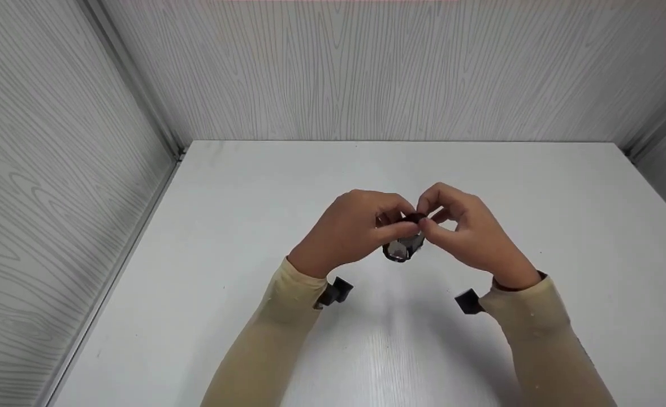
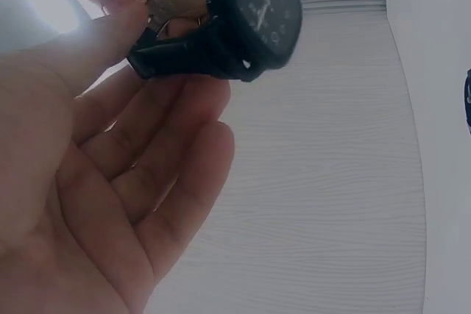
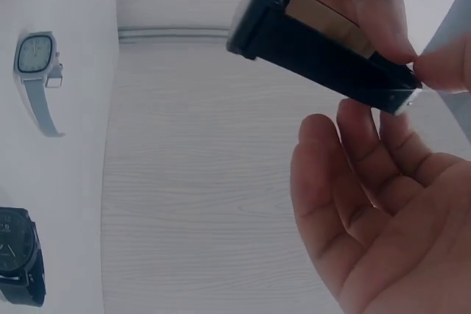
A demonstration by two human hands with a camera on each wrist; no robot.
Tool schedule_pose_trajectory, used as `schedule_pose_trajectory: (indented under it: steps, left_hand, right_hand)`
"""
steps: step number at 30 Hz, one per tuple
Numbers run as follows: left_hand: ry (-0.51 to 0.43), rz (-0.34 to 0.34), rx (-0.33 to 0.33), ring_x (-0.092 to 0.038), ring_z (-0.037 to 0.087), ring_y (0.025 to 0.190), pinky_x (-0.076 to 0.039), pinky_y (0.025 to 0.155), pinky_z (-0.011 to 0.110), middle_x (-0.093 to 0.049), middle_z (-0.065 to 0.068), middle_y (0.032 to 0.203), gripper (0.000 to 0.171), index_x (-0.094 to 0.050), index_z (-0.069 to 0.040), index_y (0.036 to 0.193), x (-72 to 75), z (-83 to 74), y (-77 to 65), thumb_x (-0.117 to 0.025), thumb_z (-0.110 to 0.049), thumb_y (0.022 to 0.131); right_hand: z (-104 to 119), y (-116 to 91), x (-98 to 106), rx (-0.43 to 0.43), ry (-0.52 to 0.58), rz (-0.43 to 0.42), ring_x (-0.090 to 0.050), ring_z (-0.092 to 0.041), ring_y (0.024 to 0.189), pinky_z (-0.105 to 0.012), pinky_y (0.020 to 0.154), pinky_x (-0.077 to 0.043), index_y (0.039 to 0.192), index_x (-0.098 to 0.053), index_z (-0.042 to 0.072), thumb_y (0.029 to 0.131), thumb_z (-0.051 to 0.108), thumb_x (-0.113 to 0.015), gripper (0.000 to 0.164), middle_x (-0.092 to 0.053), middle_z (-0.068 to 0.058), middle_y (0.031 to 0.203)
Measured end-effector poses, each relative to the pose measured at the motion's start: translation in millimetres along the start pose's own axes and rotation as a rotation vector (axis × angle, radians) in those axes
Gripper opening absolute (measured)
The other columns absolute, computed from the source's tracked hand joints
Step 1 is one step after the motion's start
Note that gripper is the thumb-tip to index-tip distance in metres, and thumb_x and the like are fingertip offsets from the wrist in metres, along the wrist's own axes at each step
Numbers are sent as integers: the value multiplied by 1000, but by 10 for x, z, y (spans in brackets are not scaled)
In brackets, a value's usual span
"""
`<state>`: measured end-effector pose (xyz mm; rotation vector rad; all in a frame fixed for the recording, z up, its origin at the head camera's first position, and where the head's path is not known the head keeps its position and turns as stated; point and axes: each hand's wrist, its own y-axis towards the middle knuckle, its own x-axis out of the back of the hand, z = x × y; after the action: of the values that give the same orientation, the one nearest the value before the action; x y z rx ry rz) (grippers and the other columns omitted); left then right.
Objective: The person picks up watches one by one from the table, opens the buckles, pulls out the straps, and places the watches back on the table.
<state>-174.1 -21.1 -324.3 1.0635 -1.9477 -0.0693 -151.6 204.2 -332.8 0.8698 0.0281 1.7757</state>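
Note:
A black wristwatch (image 2: 266, 12) with a squarish dark dial and pale numerals hangs between my two hands. My left hand (image 1: 355, 229) pinches its strap (image 2: 173, 56) between thumb and fingers. The thumb and fingertips of my right hand (image 1: 468, 232) pinch the strap where its ends come together, close to the left fingertips. In the right wrist view the black strap (image 3: 327, 60) forms a loop with a tan inner side. From the head, fingers cover much of the watch (image 1: 398, 250), and the fastening is too small to make out.
The right wrist view shows a pale-strapped watch (image 3: 35, 56) and a round black watch (image 3: 16, 244) on a white surface. Under the hands is a white table (image 1: 242, 186), with wood-grain panels (image 1: 333, 73) at the back and sides. Small black blocks (image 1: 468, 301) sit at both wrists.

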Motion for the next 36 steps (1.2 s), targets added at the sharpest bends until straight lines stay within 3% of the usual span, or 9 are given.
schedule_pose_trajectory:
  steps: [4, 10, 15, 22, 29, 32, 36]
  left_hand:
    - [70, 20, 7, -61, -1, 77, -52, 72, 22, -73, -10, 91, 22, -80, -18, 106, -1, 19, -24, -75, -36, 95]
    - [123, 54, -15, -58, 3, 74, -50, 71, 24, -70, -10, 84, 11, -79, -18, 100, -22, 39, -45, -76, -28, 96]
    - [66, 52, -7, -55, 2, 67, -48, 64, 24, -66, -13, 75, 5, -75, -19, 94, -35, 52, -41, -73, -23, 95]
    - [-6, 63, 24, -59, 2, 67, -50, 63, 24, -68, -10, 75, 8, -73, -19, 101, -35, 49, -41, -71, -22, 95]
    - [-58, 75, 34, -60, 2, 64, -48, 61, 25, -68, -10, 73, 9, -73, -18, 104, -31, 50, -24, -71, -22, 96]
    - [-73, 67, 38, -62, 1, 65, -48, 61, 25, -70, -11, 75, 10, -73, -18, 106, -27, 46, -16, -70, -23, 97]
    - [-25, 46, 32, -63, -2, 69, -50, 64, 25, -72, -11, 79, 11, -73, -18, 108, -25, 49, 0, -69, -24, 99]
  right_hand:
    - [-2, -14, 7, -21, -75, 41, -64, -15, 91, -29, 83, -54, 94, -65, 12, 91, -3, -64, 15, -67, 6, 92]
    - [9, -28, -23, 14, -138, 101, -64, -11, 89, -37, 83, -57, 94, -63, 15, 88, -2, -67, 19, -65, 6, 91]
    - [22, -32, -38, 30, -109, 90, -65, -13, 87, -34, 76, -59, 93, -64, 16, 87, -4, -66, 21, -65, 7, 90]
    - [11, -29, -54, 14, -57, 64, -63, -15, 82, -31, 60, -57, 92, -64, 13, 85, -8, -62, 23, -64, 7, 86]
    - [-24, -16, -49, 32, 40, 48, -61, -17, 74, -24, 48, -46, 91, -62, 9, 86, -12, -58, 22, -63, 2, 83]
    - [-34, -9, -41, 27, 57, 40, -60, -17, 73, -24, 50, -47, 91, -61, 7, 89, -9, -58, 16, -63, 0, 84]
    - [-37, -11, -10, -7, -11, 23, -64, -15, 79, -26, 64, -54, 94, -63, 5, 94, 1, -63, 4, -65, 1, 89]
